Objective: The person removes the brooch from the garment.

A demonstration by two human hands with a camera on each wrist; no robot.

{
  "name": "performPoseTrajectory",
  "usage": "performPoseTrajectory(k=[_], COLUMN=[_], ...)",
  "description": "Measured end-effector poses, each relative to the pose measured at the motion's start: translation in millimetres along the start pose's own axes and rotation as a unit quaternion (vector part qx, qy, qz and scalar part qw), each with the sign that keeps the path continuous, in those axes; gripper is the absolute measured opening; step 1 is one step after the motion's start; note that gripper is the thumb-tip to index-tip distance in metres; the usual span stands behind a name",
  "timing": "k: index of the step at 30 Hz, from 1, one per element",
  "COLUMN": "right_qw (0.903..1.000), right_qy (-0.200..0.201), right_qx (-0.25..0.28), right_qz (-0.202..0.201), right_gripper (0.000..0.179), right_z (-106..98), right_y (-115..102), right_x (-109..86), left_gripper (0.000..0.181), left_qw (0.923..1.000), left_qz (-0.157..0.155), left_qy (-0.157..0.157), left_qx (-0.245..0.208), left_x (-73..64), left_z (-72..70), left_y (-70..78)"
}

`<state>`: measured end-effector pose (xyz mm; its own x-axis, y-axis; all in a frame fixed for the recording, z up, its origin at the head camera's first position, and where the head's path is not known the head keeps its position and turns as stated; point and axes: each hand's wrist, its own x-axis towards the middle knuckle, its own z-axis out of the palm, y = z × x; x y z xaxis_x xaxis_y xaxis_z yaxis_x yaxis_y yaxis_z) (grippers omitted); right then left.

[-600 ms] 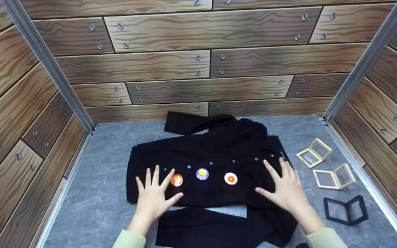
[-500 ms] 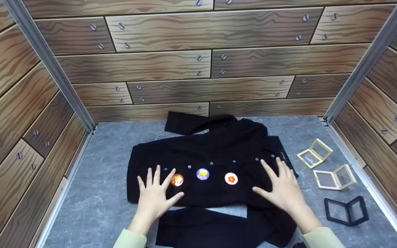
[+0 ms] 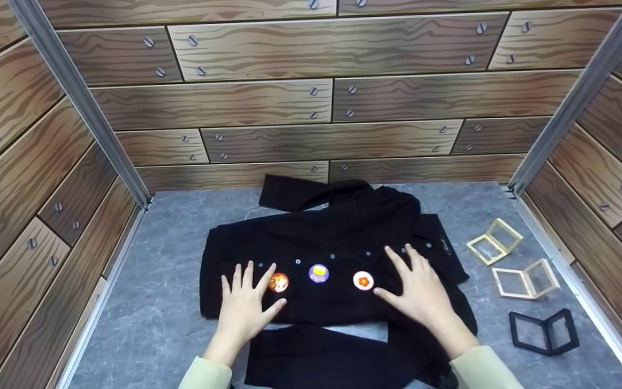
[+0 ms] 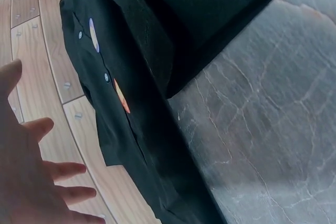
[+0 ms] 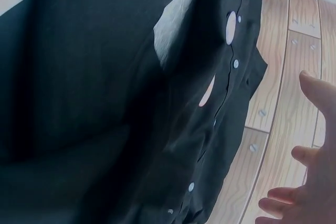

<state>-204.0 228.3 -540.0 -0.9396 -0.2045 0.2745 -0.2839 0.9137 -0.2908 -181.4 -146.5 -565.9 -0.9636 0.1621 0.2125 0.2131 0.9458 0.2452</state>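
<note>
Enclosure: three plank-patterned walls (image 3: 311,48) with screw-head motifs; grey metal posts (image 3: 81,116) at the two far corners.

Table (image 3: 143,292): grey, marbled, between the walls.

Shirt (image 3: 311,227): black, buttoned, laid flat across the middle of the table, body running left to right. One sleeve (image 3: 292,193) lies towards the far wall; the other sleeve (image 3: 316,356) lies on the near side, a strip of table showing between it and the body.

Left hand (image 3: 244,305): pale green cuff (image 3: 205,373); palm down over the left part of the shirt. Grip: fingers and thumb spread well apart, nothing between them; in the left wrist view they stand clear of the cloth. In the head view the index finger is just beside the orange badge.

Right hand (image 3: 421,292): matching cuff (image 3: 481,367); palm down over the right part of the shirt. Grip: fingers and thumb apart, nothing between them, likewise clear of the cloth in the right wrist view. In the head view the thumb tip is just beside the white badge.

Hinged frames, three, on the table right of the shirt, each unfolded with clear panes: black frame (image 3: 548,335), nearest the person; pale frame (image 3: 529,286), middle; yellow frame (image 3: 498,243), farthest. Contents too small to tell.

Round badges, three, in a row on the shirt front: orange badge (image 3: 279,282), left; purple badge (image 3: 319,273) with yellow, middle; white badge (image 3: 363,280) with red-orange flower, right.

Buttons (image 3: 332,256): small, pale, in a line just beyond the badges.
</note>
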Motion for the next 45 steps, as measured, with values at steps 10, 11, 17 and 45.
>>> performPoseTrajectory(k=[10,11,17,45], right_qw=[0.9997,0.9996,0.9989,0.9887], right_qy=[0.002,0.002,0.003,-0.028], right_qx=[-0.003,-0.002,0.011,0.003], right_qz=[-0.025,-0.028,-0.046,-0.147], right_gripper=[0.092,0.092,0.092,0.089], right_z=[11,12,19,61], right_y=[-20,-22,-36,-104], right_x=[9.1,9.8,14.6,27.5], left_gripper=[0.078,0.078,0.078,0.074], left_qw=[1.0000,1.0000,1.0000,0.9999], left_qz=[0.001,0.000,-0.002,-0.002], left_qy=[-0.003,-0.005,-0.006,-0.007], left_qx=[-0.002,-0.002,0.001,0.009], left_x=[-0.1,-0.2,-0.1,1.3], left_z=[2.5,2.5,3.0,9.9], left_y=[-1.7,-1.7,-1.9,-5.8])
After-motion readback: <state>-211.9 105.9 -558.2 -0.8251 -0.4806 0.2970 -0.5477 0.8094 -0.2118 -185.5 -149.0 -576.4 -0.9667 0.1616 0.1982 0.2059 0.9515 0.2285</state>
